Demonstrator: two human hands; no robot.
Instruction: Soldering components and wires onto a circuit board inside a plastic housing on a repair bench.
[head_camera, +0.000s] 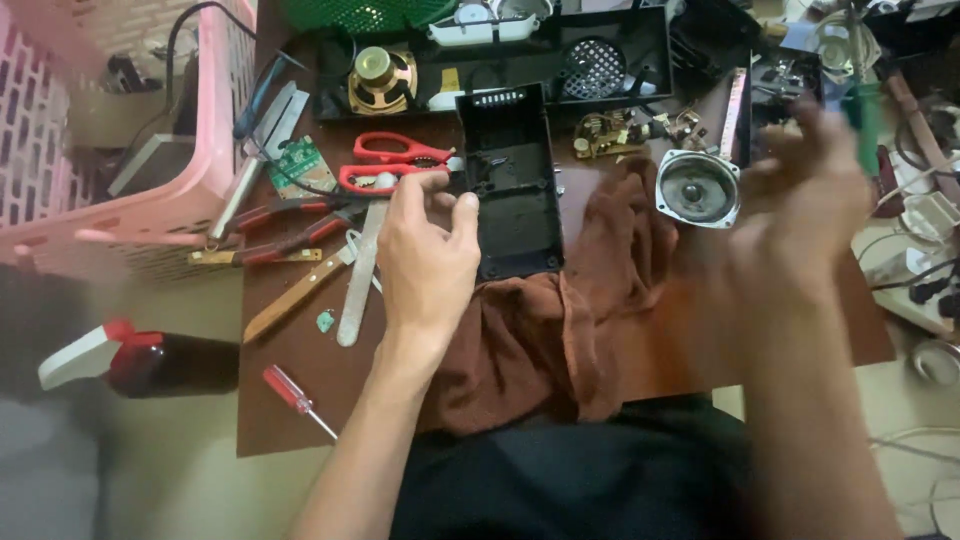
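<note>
My left hand (425, 250) rests on the brown table (290, 420), its thumb and fingertips pinching the left wall of an open black plastic case (515, 190). The case lies partly on a rust-brown cloth (570, 320). My right hand (800, 190) is raised at the right and smeared by motion; it seems to hold a green-handled tool (867, 125) upright. A small round metal speaker (697, 187) lies between the case and my right hand.
Left of the case lie red scissors (395, 160), a green circuit board (300, 160), red-handled pliers (290, 225), a metal file (360, 275), a wooden-handled knife (290, 300) and a red screwdriver (295, 395). A pink basket (215, 120) and a spray bottle (130, 360) stand at the left.
</note>
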